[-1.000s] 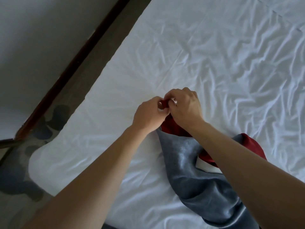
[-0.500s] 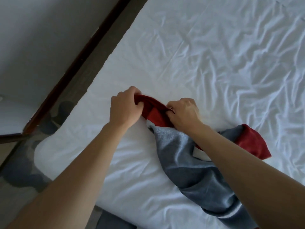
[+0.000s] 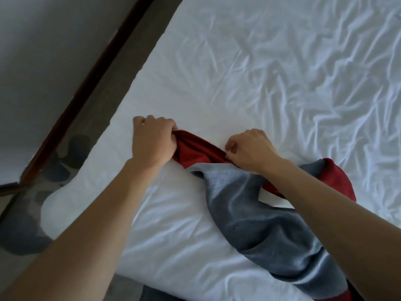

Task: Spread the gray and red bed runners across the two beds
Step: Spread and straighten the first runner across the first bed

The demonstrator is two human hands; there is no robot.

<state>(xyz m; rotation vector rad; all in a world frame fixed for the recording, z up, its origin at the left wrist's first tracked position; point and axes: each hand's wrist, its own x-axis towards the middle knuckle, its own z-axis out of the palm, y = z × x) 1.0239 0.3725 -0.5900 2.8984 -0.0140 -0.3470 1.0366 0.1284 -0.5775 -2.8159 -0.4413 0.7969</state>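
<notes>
A gray and red bed runner (image 3: 256, 213) lies bunched on the white bed (image 3: 260, 72), near its lower left corner. Its red end points toward the left edge of the bed. My left hand (image 3: 152, 142) grips that red end with curled fingers. About a hand's width to the right, my right hand (image 3: 249, 148) pinches the same red edge. The gray part trails back under my right forearm to the bed's near edge, where another red band shows.
The white sheet is wrinkled, most of all at the right. A dark patterned carpet (image 3: 26, 224) runs along the bed's left side. Beyond it a dark wooden baseboard (image 3: 91, 81) runs along the foot of a pale wall.
My hands, which met at one point on the red end, have drawn apart. The left hand has moved left toward the bed's edge, and the red end is stretched between them.
</notes>
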